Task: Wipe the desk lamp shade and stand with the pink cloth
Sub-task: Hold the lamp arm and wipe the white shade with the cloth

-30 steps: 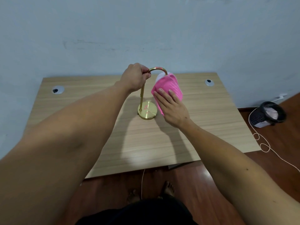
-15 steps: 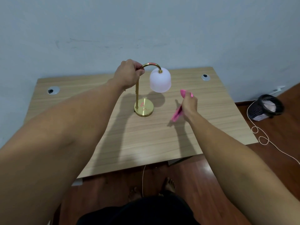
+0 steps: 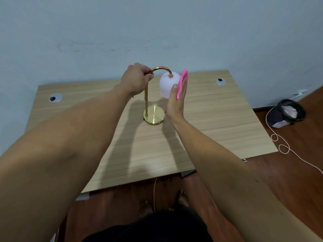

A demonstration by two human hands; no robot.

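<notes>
A small desk lamp stands mid-desk: a round brass base [image 3: 154, 117], a thin brass stem [image 3: 146, 100] curving over the top, and a white frosted shade [image 3: 167, 86] hanging from the arch. My left hand [image 3: 137, 79] is closed around the top of the stem at the start of the curve. My right hand [image 3: 176, 100] is held flat and upright against the shade's right side, with the pink cloth [image 3: 182, 83] pressed between palm and shade. Only the cloth's edge shows above my fingers.
The lamp stands on a light wooden desk [image 3: 218, 123] against a pale wall, with cable grommets at the left [image 3: 55, 98] and right [image 3: 220, 81]. On the dark floor to the right are a black mesh bin [image 3: 286, 113] and a loose white cord [image 3: 283, 147].
My right hand pulled the cloth off the shade and away to the right, then came back and now presses it on the shade's right side. My left hand kept its hold on the stem.
</notes>
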